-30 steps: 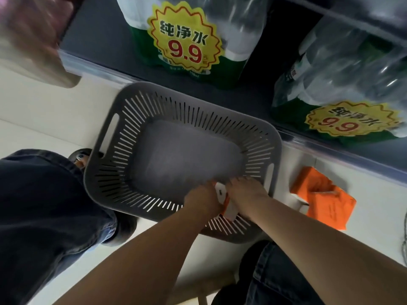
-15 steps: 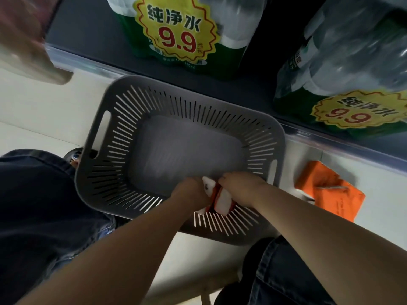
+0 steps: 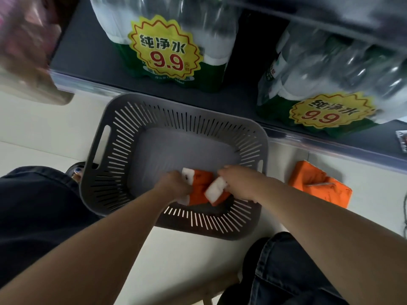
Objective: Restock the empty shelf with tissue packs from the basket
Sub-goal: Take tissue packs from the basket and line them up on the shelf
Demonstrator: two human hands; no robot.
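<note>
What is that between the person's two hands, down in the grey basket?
In the head view, orange tissue packs with white ends lie there; the left hand and right hand both grip them inside the basket.

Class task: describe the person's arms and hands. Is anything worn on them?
Both forearms are bare, with no sleeves in view. The left hand and right hand wear no gloves; no watch or bracelet shows at either wrist.

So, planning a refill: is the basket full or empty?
Almost empty: basket floor bare except orange tissue packs held by left hand and right hand.
</note>
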